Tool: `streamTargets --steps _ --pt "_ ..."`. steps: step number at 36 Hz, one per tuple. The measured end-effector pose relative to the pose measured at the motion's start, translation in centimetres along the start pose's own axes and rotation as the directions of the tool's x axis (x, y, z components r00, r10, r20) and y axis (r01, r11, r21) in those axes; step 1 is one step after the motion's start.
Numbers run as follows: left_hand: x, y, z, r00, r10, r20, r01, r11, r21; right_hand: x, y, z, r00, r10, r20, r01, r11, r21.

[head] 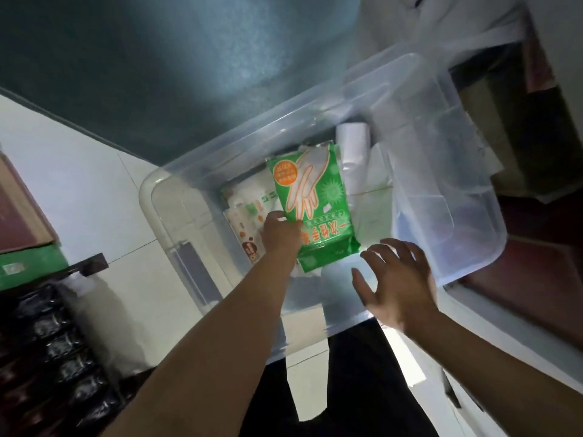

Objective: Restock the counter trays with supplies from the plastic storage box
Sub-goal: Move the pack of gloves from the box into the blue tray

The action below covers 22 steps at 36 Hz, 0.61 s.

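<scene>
A pale tiled floor (94, 197) carries the clear plastic storage box (176, 216), which sits open on it. To the box's left, a green-edged cardboard carton (28, 247) and a dark shrink-wrapped pack of bottles (53, 351) also rest there.

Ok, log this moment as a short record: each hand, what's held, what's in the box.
left hand: inside the box, gripping the green pack at its left edge
right hand: open, fingers spread, empty, over the box's near side
green pack: glove picture on the front, raised above the other contents
box: clear plastic, open
other contents: white packs left of the green pack, white roll behind it
trays: not in view
</scene>
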State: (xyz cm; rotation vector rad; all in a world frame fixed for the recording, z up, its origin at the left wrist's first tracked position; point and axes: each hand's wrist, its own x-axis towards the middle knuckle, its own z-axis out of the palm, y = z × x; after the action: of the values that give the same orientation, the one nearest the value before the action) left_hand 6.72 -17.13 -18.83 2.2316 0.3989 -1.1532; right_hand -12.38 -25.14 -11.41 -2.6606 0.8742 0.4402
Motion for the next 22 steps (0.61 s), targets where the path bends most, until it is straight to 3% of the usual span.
streamTargets --steps 3,8,12,15,18,20,22 --pt "0.8 -0.4 -0.1 0.998 0.058 0.016 -0.059 0.996 0.069 0.0 -0.3 -0.2 0.999 0.035 -0.012 -0.034 0.999 0.024" --pt "-0.4 -0.3 -1.7 0.99 0.136 0.044 -0.134 0.99 -0.033 0.3 -0.7 -1.3 0.993 0.105 0.059 -0.109 0.992 0.064" --pt "-3.2 -0.2 -4.9 0.931 0.361 0.053 -0.361 0.932 -0.023 0.8 -1.3 -2.2 0.993 0.119 -0.023 -0.114 0.984 0.139" --pt "-5.3 0.1 -8.2 0.851 0.509 0.133 -0.524 0.841 0.137 1.6 -2.1 -3.4 0.985 -0.026 -0.172 0.073 0.958 0.277" --pt "-7.2 0.6 -11.2 0.782 0.582 0.222 -0.623 0.713 0.322 2.8 -3.4 -5.8 0.934 -0.198 -0.296 0.276 0.927 0.253" --pt "-8.3 1.3 -12.3 0.743 0.612 0.272 -0.666 0.632 0.396 3.6 -4.3 -7.7 0.905 -0.328 -0.273 0.377 0.914 0.152" --pt "-9.2 2.0 -12.8 0.702 0.634 0.324 -0.708 0.575 0.409 4.6 -5.3 -9.4 0.891 -0.431 -0.142 0.438 0.899 0.016"
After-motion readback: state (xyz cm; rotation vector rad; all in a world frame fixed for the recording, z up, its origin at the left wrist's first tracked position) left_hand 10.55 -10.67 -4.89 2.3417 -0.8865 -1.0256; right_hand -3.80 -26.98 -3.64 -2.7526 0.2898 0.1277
